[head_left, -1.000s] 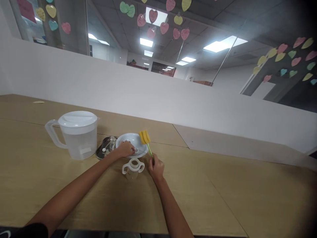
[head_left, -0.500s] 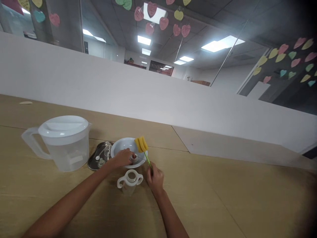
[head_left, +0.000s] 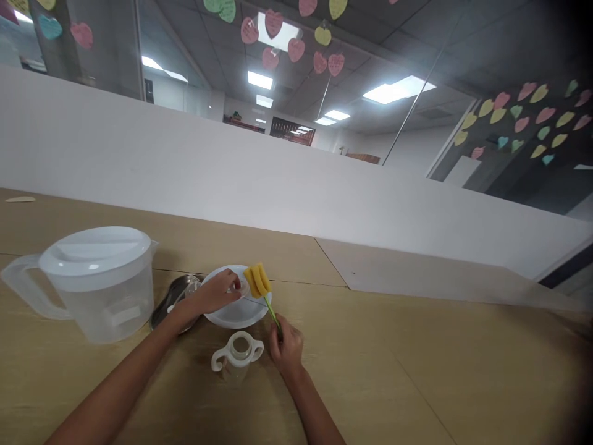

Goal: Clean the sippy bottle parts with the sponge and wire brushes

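Observation:
My right hand [head_left: 287,343] is closed around the green handle of a bottle brush [head_left: 258,281], whose yellow sponge head tilts up to the left over the bowl's right side. My left hand [head_left: 218,292] pinches a small translucent round piece [head_left: 243,288] above the white bowl [head_left: 234,321]; its exact kind is unclear. A thin line crosses the bowl beneath. In front of the bowl stands a clear baby bottle [head_left: 237,364] with a white two-handled ring, its mouth uncovered. Neither hand touches it.
A lidded translucent pitcher [head_left: 99,296] stands at the left. Between it and the bowl lies a dark metal tray [head_left: 162,307] with small clear parts, partly behind my left forearm. A white wall [head_left: 208,167] rises behind the wooden table [head_left: 393,364].
My left hand has lifted the small round piece from low in the bowl toward the sponge head. The right hand keeps its grip on the brush. The view has shifted slightly.

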Action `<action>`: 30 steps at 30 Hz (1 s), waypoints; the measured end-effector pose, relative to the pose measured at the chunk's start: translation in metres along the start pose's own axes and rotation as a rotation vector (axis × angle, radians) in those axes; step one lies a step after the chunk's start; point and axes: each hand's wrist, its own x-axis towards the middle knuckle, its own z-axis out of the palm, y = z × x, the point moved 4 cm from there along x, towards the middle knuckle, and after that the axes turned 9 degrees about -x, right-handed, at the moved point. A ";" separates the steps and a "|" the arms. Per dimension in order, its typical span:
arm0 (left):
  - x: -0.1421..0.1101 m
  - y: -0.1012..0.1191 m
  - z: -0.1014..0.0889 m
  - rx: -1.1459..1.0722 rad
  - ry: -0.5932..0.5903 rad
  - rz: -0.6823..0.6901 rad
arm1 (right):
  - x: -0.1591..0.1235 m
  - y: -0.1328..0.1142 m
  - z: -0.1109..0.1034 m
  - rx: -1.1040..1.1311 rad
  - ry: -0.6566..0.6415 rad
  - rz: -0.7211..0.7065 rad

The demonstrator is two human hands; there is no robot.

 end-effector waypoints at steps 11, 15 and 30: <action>-0.008 0.011 -0.036 -0.434 0.261 0.001 | 0.002 -0.008 -0.001 0.065 0.021 -0.100; -0.010 0.026 -0.030 -0.354 0.213 0.054 | 0.002 -0.008 -0.002 0.075 0.037 -0.133; -0.055 0.009 -0.043 -0.196 0.660 0.100 | 0.003 -0.012 -0.008 0.094 0.090 -0.189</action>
